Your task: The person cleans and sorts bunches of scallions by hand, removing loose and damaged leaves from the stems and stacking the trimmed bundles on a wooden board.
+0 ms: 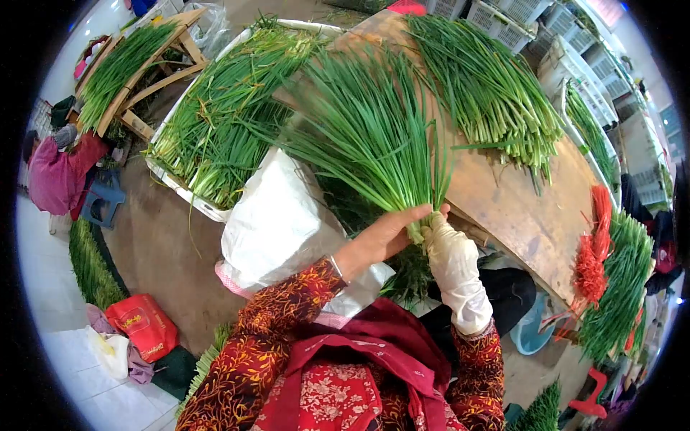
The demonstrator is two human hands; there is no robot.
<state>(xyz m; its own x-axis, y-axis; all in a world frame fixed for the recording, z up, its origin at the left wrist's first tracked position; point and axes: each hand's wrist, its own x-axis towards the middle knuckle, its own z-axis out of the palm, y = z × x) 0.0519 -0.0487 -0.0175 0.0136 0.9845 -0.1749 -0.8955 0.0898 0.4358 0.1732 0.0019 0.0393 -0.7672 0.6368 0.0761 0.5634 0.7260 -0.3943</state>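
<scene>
A fanned bunch of long green chives (381, 136) stands out ahead of me, its pale stem ends gathered between my two hands. My bare left hand (384, 235) is closed round the lower stems from the left, thumb across them. In a white glove, my right hand (451, 262) grips the same stem ends from the right. The leaf tips on the left look slightly blurred. Beyond the bunch is a wooden board (510, 194), with a big pile of chives (489, 86) on its far part. A bundle of red ties (594, 258) lies at its right edge.
A white crate (208, 210) heaped with chives stands at left, beside a white sack (277, 223). A blue basin (533, 327) is low on the right. Another person (61, 169) sits far left near a wooden stand (144, 90). Stacked crates (503, 25) line the back right.
</scene>
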